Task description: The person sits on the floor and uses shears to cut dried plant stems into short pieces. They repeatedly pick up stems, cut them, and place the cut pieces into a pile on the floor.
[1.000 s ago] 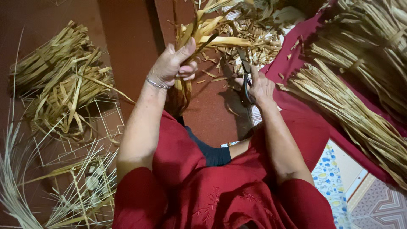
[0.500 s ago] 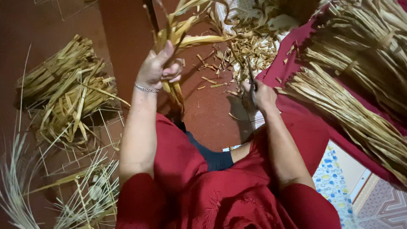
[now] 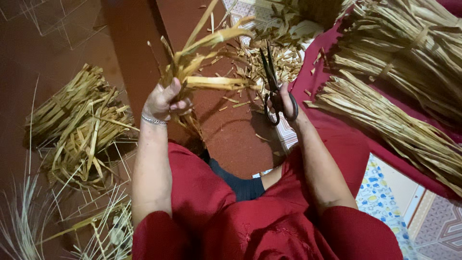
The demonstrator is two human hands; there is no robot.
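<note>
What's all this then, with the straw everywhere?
A person in red sits on the floor working with dried leaf strips. The left hand holds up a small bunch of strips in a closed grip, and the right hand holds black scissors, blades pointing away and close beside the bunch. Cut scraps lie scattered on the floor ahead. A loose pile of strips sits to the left, and long tied bundles lie on a red cloth to the right.
</note>
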